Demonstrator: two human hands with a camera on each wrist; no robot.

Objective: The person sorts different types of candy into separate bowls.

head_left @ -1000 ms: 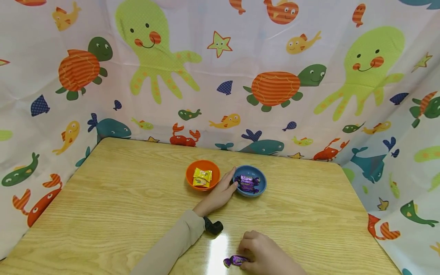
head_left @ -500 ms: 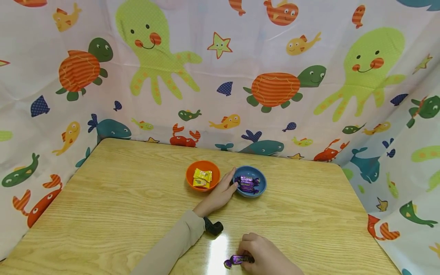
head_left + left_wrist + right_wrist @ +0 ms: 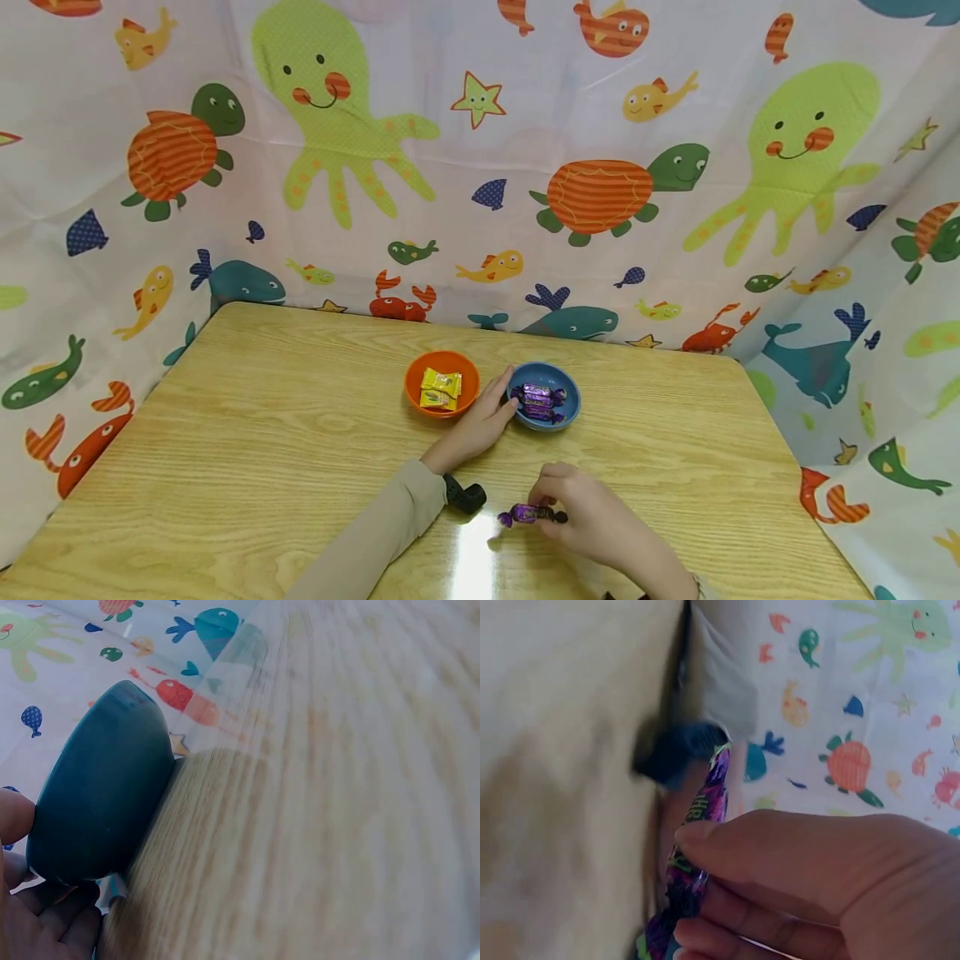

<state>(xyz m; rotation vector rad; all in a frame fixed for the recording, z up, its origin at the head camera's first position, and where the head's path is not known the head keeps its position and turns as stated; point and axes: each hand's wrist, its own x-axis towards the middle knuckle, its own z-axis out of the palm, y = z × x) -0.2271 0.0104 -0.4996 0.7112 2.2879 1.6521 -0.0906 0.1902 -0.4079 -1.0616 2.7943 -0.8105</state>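
Note:
My left hand (image 3: 477,425) reaches between two small bowls, its fingers lying along the left side of the blue bowl (image 3: 572,398) and its thumb against the near side. The left wrist view shows the same bowl (image 3: 105,787) from outside, with fingers touching its wall. Several purple-wrapped candies (image 3: 538,400) lie inside it. In front, my right hand (image 3: 592,512) pinches another purple-wrapped candy (image 3: 525,513) between thumb and fingers, slightly above the table. Up close in the right wrist view, the thumb lies across the middle of this twist-ended candy (image 3: 718,769).
An orange bowl (image 3: 415,402) with yellow-wrapped candies (image 3: 441,388) stands left of the left hand. A black wrist device (image 3: 467,497) sits at the left cuff. The wooden table (image 3: 262,417) ends against a curtain (image 3: 442,183) printed with sea animals.
My right hand has taken hold of the purple-wrapped candy, lifted it off the table and moved it forward. The left hand and both bowls have stayed in place.

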